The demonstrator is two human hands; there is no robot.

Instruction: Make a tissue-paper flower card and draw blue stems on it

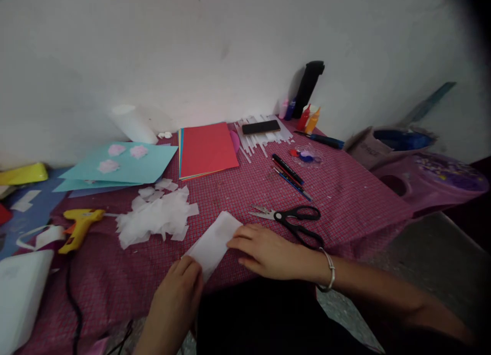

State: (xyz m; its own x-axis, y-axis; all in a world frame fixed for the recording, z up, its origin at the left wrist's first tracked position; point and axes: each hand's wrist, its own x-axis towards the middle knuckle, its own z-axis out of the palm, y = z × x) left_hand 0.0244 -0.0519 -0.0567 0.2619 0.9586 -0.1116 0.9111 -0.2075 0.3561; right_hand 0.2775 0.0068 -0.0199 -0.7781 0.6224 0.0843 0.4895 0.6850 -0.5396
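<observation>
White folded paper (215, 242): lower centre of the frame, slanted on the surface (353, 196) between both hands
Feel: probably light, thin and soft, quick to crease or tear
Best hold: likely flat-fingered along its long edges, pressing gently
Left hand (178, 283): fingers curled over the paper's lower left edge; whether they pinch, I cannot tell
Right hand (268, 250): fingers loosely extended, unclenched, touching its right edge

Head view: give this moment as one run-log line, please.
left hand: on white sheet | right hand: on same sheet | scissors: on tablecloth | glue gun: left of white pieces
</observation>
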